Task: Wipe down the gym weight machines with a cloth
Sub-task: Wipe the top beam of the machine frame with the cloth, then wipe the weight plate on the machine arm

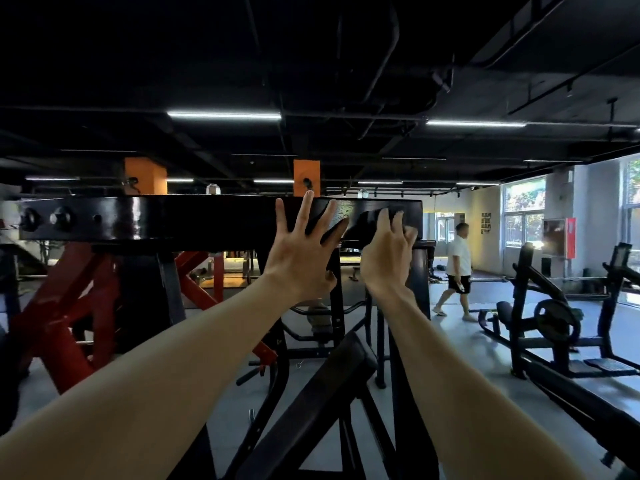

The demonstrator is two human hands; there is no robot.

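Note:
A glossy black crossbeam (173, 218) of a weight machine runs across the view at head height. My left hand (301, 251) lies flat against its front face, fingers straight and spread. Just to the right, my right hand (388, 258) grips a dark cloth (363, 221) and presses it on the beam near its right end. A pale label (343, 211) on the beam shows between the two hands.
Below the beam stand black uprights and a slanted black pad (332, 386). Red frame parts (65, 317) are at the left. A person in a white shirt (457, 271) walks on the open floor at right, near a black plate-loaded bench machine (554, 323).

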